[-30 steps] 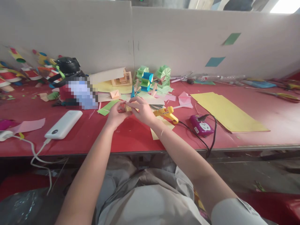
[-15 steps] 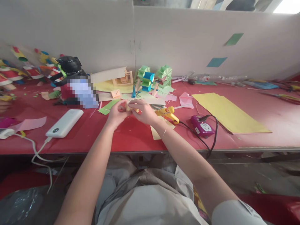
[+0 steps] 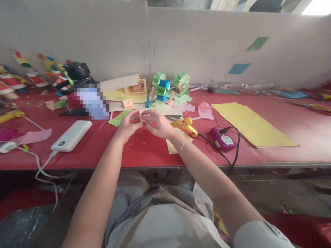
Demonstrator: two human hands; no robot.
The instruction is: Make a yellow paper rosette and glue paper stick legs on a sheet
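Above the red table, my left hand [image 3: 127, 126] and my right hand [image 3: 161, 125] meet around a small pale tan piece [image 3: 140, 116]. Fingers cover most of it, so whether it is paper or wood is unclear. My left thumb and fingers pinch its left side, while my right fingers close over its right side. Just right of my right hand lies a yellow hot glue gun [image 3: 190, 128], with pale yellow paper [image 3: 173, 147] under and in front of it. Behind my hands are a green paper sheet [image 3: 119, 118] and a folded peach paper piece [image 3: 127, 103].
Green and blue folded-paper wheels [image 3: 162, 90] and a small wooden frame [image 3: 137, 86] stand at the back. A purple power socket [image 3: 223, 139] and yellow sheets [image 3: 256, 125] are at right. Leftward lie a white power bank [image 3: 71, 135], a phone [image 3: 93, 101] and another yellow glue gun [image 3: 11, 116].
My fingers have shifted slightly on the pale piece, and the right ones cover more of it. At the far left, another person's hand has gone from view and a yellow glue gun now shows there.
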